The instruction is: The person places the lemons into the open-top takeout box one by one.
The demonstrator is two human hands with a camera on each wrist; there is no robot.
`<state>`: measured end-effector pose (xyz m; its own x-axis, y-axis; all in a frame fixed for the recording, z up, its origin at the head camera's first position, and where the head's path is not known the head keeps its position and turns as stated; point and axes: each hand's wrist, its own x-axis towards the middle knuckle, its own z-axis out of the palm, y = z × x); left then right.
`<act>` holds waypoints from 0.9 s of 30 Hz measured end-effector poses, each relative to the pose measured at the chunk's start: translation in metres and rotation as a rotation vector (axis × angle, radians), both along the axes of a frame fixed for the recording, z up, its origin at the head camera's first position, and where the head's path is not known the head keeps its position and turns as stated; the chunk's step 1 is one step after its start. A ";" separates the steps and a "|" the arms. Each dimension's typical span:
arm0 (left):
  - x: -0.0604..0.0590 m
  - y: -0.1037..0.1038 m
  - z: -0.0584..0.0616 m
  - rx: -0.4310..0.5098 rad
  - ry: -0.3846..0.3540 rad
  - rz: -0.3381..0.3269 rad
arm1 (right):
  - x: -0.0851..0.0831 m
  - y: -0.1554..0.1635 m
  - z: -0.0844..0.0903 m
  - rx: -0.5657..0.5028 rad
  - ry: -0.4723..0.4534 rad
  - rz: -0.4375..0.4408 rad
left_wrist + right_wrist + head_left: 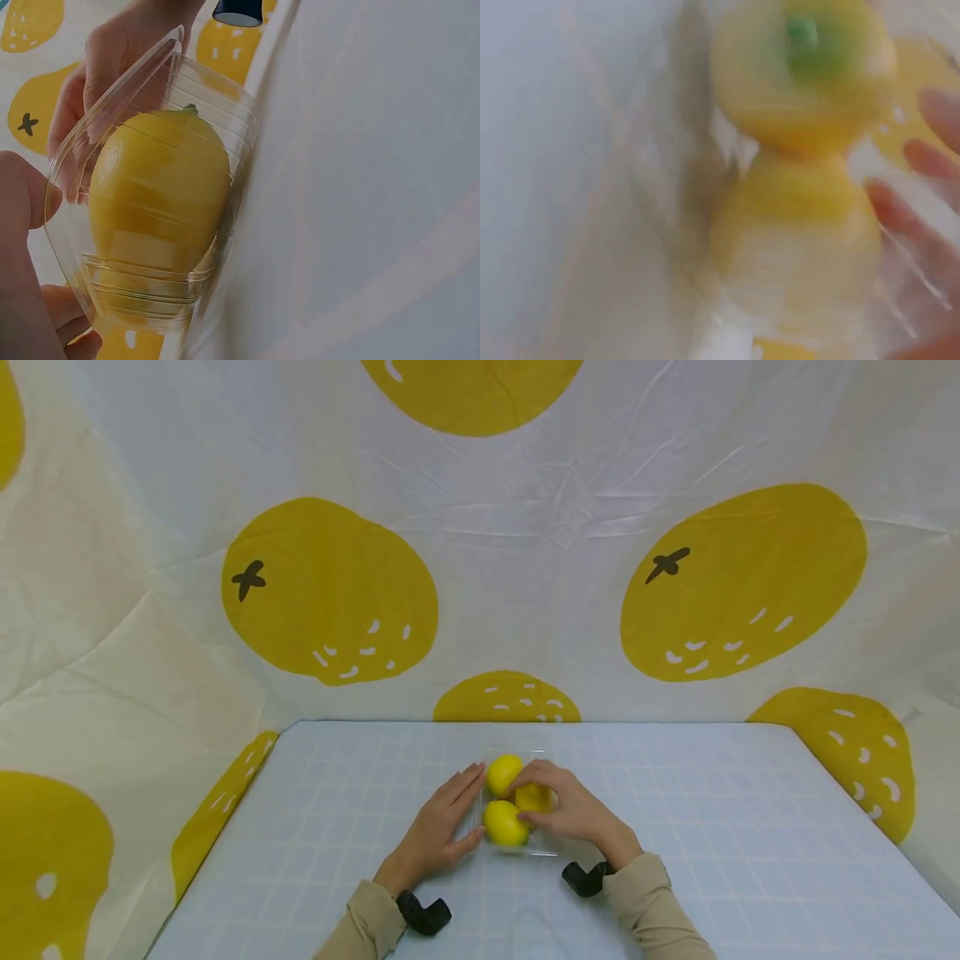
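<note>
On the checked blue table cloth stands a clear plastic clamshell box with lemons inside. My left hand lies with straight fingers against its left side; my right hand curls over it, holding it.

Blurred lemons in clear container, fingertips touching.
</note>
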<state>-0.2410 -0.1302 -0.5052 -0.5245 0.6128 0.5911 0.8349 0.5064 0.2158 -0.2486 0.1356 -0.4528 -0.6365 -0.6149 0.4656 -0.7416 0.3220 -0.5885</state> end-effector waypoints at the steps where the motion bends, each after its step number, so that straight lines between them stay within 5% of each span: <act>1: 0.000 0.000 0.000 -0.003 -0.002 0.001 | 0.000 0.003 0.001 0.000 0.005 -0.022; 15: 0.000 -0.001 0.000 -0.028 -0.009 0.014 | -0.006 0.016 -0.003 0.216 -0.036 -0.161; 27: 0.001 0.000 0.001 -0.014 -0.013 0.008 | -0.005 0.015 -0.005 0.250 -0.042 -0.153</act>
<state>-0.2399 -0.1306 -0.5041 -0.5369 0.6166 0.5758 0.8281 0.5157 0.2198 -0.2534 0.1501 -0.4575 -0.7465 -0.6021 0.2832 -0.6495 0.5672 -0.5064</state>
